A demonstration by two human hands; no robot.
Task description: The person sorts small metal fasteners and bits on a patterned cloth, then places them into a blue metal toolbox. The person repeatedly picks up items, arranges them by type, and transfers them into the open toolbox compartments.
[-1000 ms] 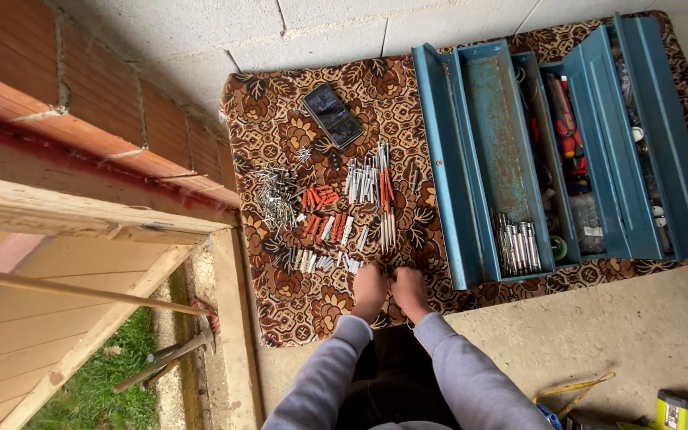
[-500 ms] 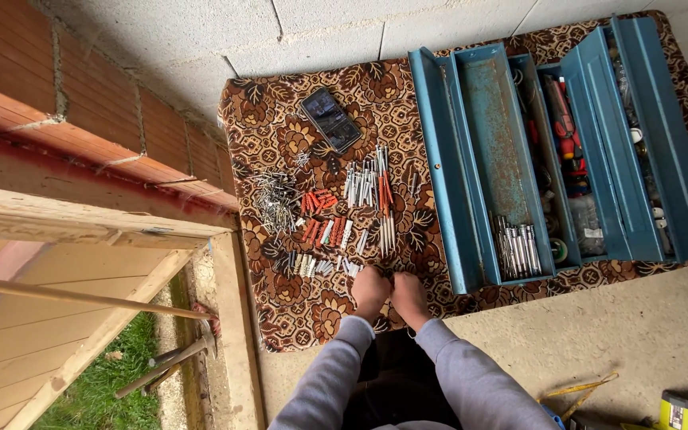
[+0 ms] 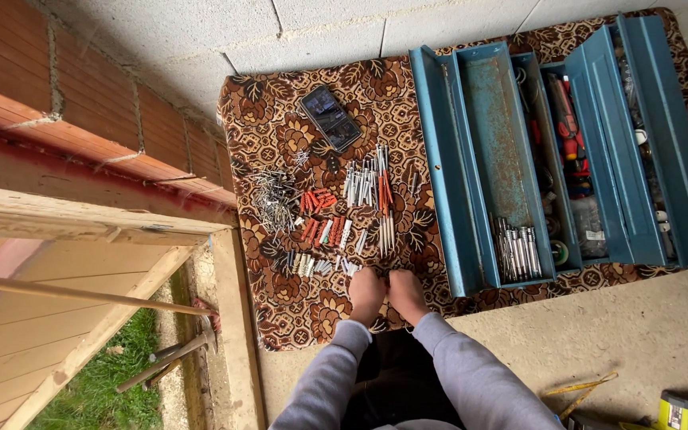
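We see a patterned brown cloth (image 3: 280, 103) under an open blue toolbox (image 3: 511, 127), a phone (image 3: 330, 118) and sorted fasteners (image 3: 344, 207). Our left hand (image 3: 365, 293) and right hand (image 3: 406, 291) rest side by side just below the fasteners, fingers curled; any grip we cannot tell.

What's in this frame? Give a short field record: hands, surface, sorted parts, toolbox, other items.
left hand: left hand resting knuckles-down on cloth, beside the right; closed or open unclear
right hand: right hand same pose, touching the left
surface: brown floral-patterned cloth on concrete
sorted parts: grey and orange wall plugs and screws in small piles
toolbox: blue metal cantilever toolbox, open, metal bits in its left tray
other items: black smartphone on cloth
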